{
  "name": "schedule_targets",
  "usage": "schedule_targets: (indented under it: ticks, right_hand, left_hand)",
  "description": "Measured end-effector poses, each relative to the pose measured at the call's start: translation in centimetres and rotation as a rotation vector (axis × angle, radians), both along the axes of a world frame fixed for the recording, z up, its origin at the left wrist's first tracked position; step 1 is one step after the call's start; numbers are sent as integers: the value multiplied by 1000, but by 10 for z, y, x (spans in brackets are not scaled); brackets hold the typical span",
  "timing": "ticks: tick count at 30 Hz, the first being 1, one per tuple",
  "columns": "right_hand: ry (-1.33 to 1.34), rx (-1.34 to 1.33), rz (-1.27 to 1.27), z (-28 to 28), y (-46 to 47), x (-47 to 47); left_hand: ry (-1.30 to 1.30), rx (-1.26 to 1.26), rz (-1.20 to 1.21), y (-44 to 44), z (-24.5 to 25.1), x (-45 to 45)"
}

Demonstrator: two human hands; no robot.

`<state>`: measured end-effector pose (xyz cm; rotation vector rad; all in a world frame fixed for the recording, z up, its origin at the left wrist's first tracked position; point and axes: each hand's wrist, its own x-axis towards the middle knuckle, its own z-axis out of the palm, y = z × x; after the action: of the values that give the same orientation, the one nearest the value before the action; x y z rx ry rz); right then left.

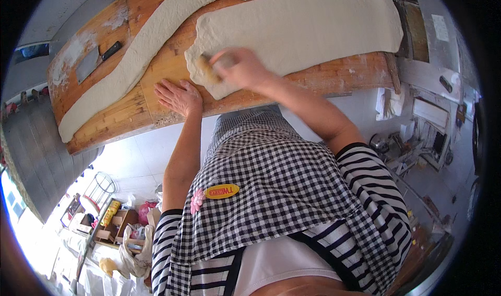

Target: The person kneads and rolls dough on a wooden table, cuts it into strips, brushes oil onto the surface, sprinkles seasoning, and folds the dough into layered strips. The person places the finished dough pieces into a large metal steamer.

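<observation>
A wide, flat sheet of dough (313,26) lies along the wooden table (164,77). My right hand (242,67), blurred, holds a brush (209,68) with pale bristles against the sheet's ragged left end. My left hand (178,96) rests palm down on the wood near the front edge, fingers spread, holding nothing. To its left, a long strip of dough (145,49) runs diagonally from the table's back to its left corner. A cleaver (88,65) with a black handle lies beyond that strip, on the left part of the table.
Flour (74,47) dusts the table's left part. The table's front edge runs close to my checked apron (266,171). A round wooden lid or tub (35,139) stands beyond the left end. Boxes and bags (129,225) are at the lower left, and equipment (426,120) stands at the right.
</observation>
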<state>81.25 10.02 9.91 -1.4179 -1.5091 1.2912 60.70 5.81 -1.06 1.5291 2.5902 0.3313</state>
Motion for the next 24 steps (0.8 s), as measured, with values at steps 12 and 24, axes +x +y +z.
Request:
schedule_targets:
  ticks: [12,24]
  right_hand:
    - [-523,149,-467,13,39,216]
    - [-597,94,-311,-15,72,346]
  left_hand:
    - [17,-1,-20,5,-11,11]
    - [24,73,-88,-31,-34,-138]
